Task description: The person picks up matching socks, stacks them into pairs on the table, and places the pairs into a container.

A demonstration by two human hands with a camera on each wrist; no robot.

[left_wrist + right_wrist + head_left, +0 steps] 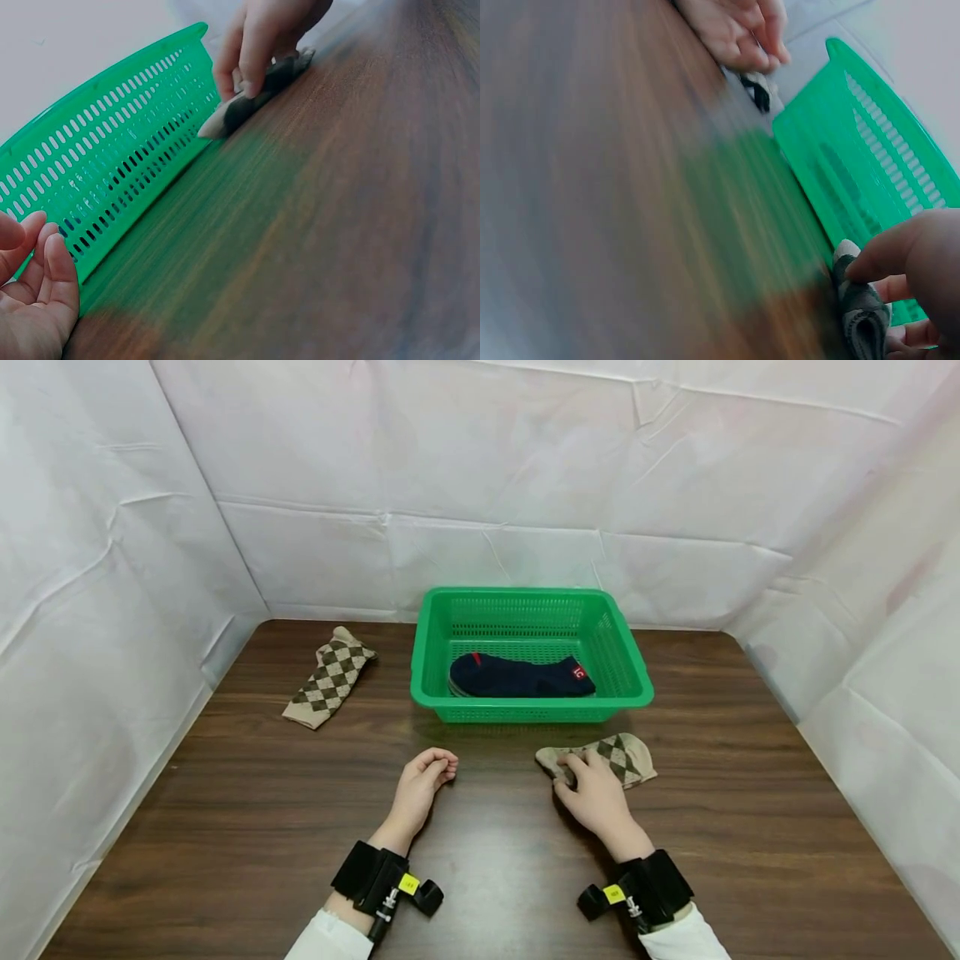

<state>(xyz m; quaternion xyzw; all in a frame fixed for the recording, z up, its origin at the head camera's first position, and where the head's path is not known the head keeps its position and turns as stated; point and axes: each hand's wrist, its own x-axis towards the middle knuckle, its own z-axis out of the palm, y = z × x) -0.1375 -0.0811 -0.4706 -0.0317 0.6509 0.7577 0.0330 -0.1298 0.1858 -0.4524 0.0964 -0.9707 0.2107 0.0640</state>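
A beige sock with dark green diamonds (624, 760) lies in front of the basket at the right, its toe end pointing left. My right hand (596, 793) is over it, and thumb and fingers pinch its edge in the right wrist view, where the sock (860, 307) looks folded. My left hand (420, 789) hovers before the basket's left front, fingers loosely curled with nothing in them. A second beige sock with diamonds (333, 677) lies flat at the back left, apart from both hands.
A green plastic basket (528, 714) with slotted walls stands at the back middle. Inside it rests a navy sock (517, 677) with red marks, a paler layer beneath it. White sheets (495, 485) enclose the dark wooden table (247, 827) at the back and sides.
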